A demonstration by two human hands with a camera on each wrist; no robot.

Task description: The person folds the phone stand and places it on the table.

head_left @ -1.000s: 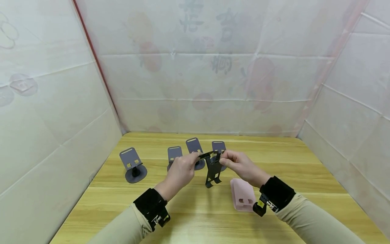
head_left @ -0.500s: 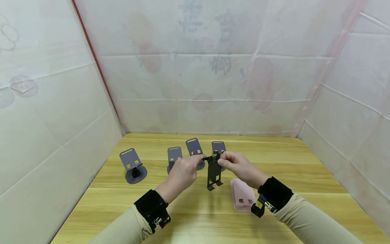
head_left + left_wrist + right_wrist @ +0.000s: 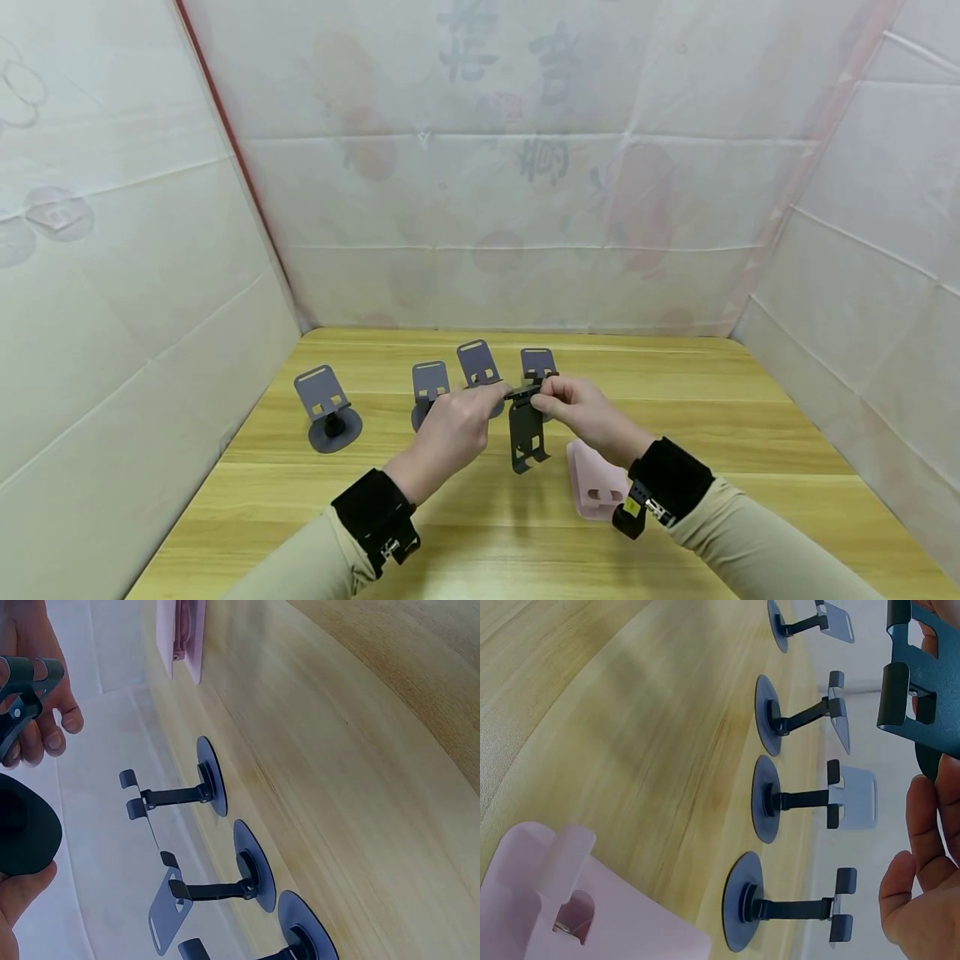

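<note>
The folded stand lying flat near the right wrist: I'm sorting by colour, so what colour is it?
Pale pink; the flat folded plastic stand shows best in the head view.

Light is bright, soft and even, spread by the white sheeting walls (image 3: 525, 208), so the black stand (image 3: 527, 433) and the forearms below the grip cast only faint, blurred shadows on the bench (image 3: 480, 517). The head view is sharp in the middle and bows straight lines toward its edges. Both wrist views look cooler, curve the bench grain strongly, and blur the fingers (image 3: 52, 739) nearest the lens.
</note>
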